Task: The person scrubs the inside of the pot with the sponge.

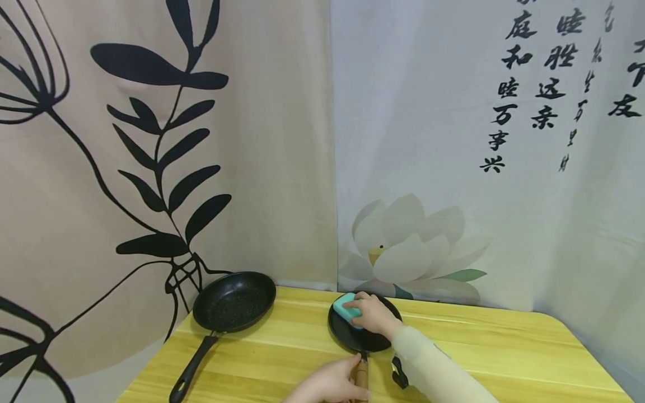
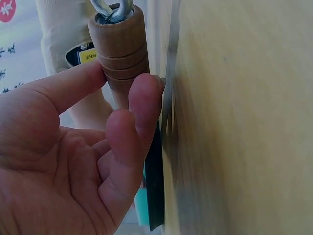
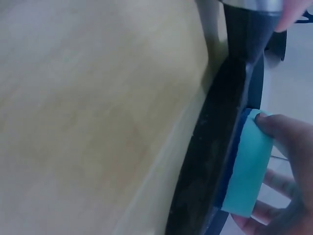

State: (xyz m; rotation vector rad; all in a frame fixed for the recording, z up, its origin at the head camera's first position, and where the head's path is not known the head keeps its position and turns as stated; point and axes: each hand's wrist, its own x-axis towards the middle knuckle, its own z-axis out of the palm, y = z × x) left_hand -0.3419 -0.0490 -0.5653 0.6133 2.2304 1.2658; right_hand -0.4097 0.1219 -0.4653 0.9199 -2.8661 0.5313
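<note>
A small black frying pan (image 1: 345, 337) with a brown wooden handle (image 1: 362, 374) lies on the table. My left hand (image 1: 333, 383) grips that handle; the left wrist view shows thumb and fingers on either side of the wood (image 2: 119, 44), with a metal ring at its end. Inside the pan, my right hand (image 1: 375, 314) holds a turquoise sponge (image 1: 345, 307). From the right wrist camera, the sponge (image 3: 249, 164) has a dark blue layer facing the pan's surface, with the thumb at one end and the other fingers along its far side.
A larger black frying pan (image 1: 234, 302) stands at the table's left, its black handle (image 1: 194, 366) pointing toward me. The yellow wood-grain table (image 1: 484, 347) ends at a printed curtain (image 1: 282, 168) behind. A black device (image 1: 400, 373) sits by my right wrist.
</note>
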